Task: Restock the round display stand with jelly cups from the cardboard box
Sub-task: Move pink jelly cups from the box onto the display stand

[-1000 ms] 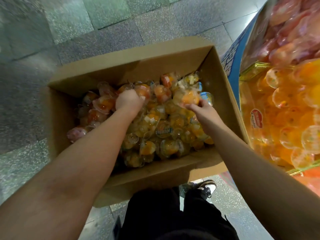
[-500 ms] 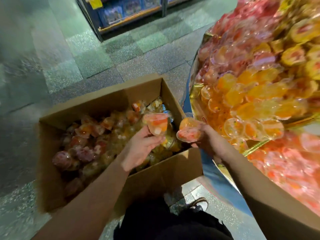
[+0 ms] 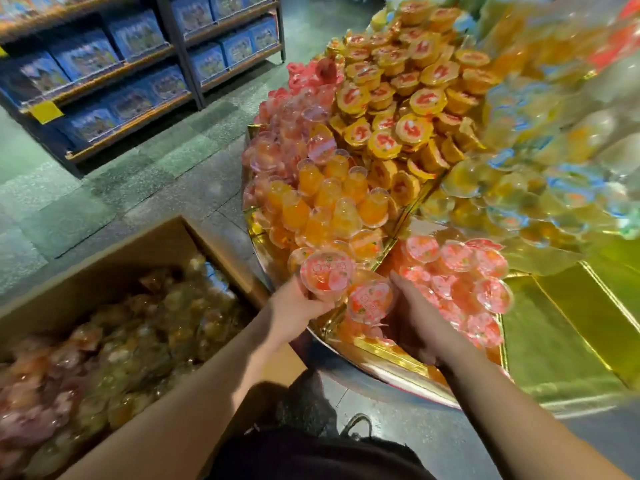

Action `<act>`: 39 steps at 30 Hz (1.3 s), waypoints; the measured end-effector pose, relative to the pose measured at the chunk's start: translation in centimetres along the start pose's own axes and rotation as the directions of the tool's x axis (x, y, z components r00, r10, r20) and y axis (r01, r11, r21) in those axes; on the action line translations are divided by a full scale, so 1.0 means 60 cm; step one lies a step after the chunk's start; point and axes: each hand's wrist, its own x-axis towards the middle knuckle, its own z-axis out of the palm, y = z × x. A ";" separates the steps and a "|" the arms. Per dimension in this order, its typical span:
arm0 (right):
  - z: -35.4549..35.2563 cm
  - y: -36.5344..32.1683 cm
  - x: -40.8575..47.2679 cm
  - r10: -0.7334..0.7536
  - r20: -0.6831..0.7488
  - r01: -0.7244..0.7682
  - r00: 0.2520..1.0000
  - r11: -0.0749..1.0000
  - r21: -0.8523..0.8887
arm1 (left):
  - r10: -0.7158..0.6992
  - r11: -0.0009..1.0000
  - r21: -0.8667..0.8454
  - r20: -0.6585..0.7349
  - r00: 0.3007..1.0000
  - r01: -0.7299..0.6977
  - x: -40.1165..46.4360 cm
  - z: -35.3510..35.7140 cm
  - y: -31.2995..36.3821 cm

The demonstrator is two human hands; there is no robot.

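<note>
While both hands sit at the near rim of the round display stand (image 3: 391, 355), one jelly cup is carried in each. The left hand (image 3: 294, 308) is curled round a cup (image 3: 327, 273) from below, pink foil lid tilted toward the camera. The right hand (image 3: 420, 327) holds the second cup (image 3: 370, 301) against its thumb side; the finger wrap there is mostly hidden, so the grip is judged rather than seen plainly. The two cups are just beside each other, between the hands.

Handling, as judged: thin clear plastic, light, stiff enough at the rim, soft at the wall. Film lid is the weak point, so it is best not pressed or pinched. Smooth sides are likely slippery; hold is best taken round the body just under the rim flange, as is done by the left hand.

Pink-lidded pile (image 3: 464, 282) lies just beyond and right of the right hand; orange cups (image 3: 329, 199) are stacked ahead of the left hand. Loose stacking means a dropped cup could start a slide. Cardboard box (image 3: 114, 258), well filled, is left of and behind the left forearm.
</note>
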 end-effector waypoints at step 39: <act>-0.238 0.042 0.073 0.288 -0.477 0.007 0.830 0.850 0.526 | -0.397 0.744 -0.519 0.166 0.903 0.422 0.202 0.336 0.004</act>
